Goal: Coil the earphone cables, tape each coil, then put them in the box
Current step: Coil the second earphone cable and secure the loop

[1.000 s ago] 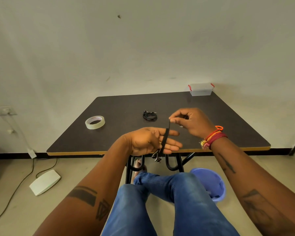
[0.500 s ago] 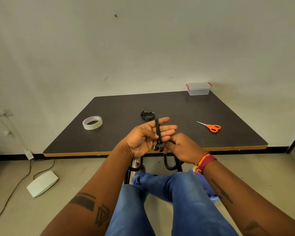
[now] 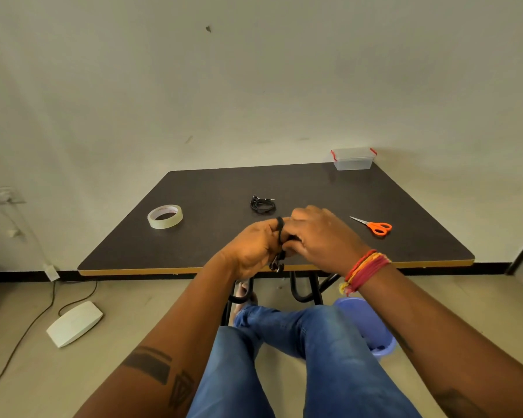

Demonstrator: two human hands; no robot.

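Black earphone cable (image 3: 280,229) — looped, plugs dangling — gripped between both hands.

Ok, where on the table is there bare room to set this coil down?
Bare patches: between the tape roll and the coiled earphones, and between the scissors and the box. The near middle is crowded by both hands.

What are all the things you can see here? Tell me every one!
table: 1, dark top, by the wall
tape roll: 1, pale, table's left
coiled earphone: 1, black, table's middle
scissors: 1, orange handles, table's right
box: 1, clear with red clips, far right corner
bucket: 1, blue, floor
pedal: 1, white, floor left
earphone cable: 1, black, between both hands
left hand: holds cable
right hand: holds cable
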